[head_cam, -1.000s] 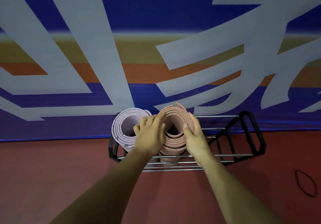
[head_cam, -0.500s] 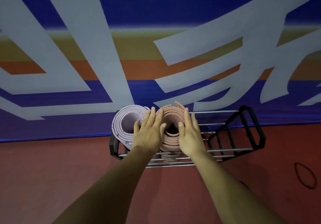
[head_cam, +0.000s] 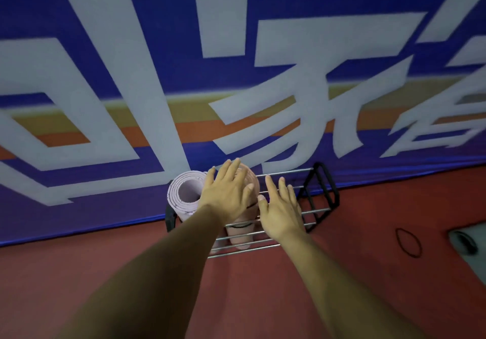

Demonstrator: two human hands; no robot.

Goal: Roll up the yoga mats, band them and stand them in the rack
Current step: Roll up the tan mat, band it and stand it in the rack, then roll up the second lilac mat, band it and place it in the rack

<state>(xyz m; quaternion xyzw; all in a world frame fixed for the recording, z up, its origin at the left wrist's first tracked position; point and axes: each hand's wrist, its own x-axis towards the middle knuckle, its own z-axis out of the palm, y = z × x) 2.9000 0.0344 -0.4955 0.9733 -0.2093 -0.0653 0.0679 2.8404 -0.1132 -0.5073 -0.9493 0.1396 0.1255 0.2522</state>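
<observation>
Two rolled yoga mats stand upright in the left end of a black and chrome wire rack (head_cam: 319,194) against the wall. The lilac mat (head_cam: 184,194) is leftmost. Right beside it stands the pink mat (head_cam: 240,229), with a dark band around its lower part. My left hand (head_cam: 227,194) lies flat with straight fingers on top of the pink mat and hides its top end. My right hand (head_cam: 281,209) hovers open just right of that mat, over the rack's bars, holding nothing.
A loose black elastic band (head_cam: 408,242) lies on the red floor to the right. At the right edge lies part of a grey-green mat (head_cam: 470,249). A blue banner wall (head_cam: 131,75) rises directly behind the rack. The rack's right half holds nothing.
My left hand slid from the pink mat's side onto its top. My right hand came off the mat and moved right, over the rack bars. The view shifted, with the camera tilting.
</observation>
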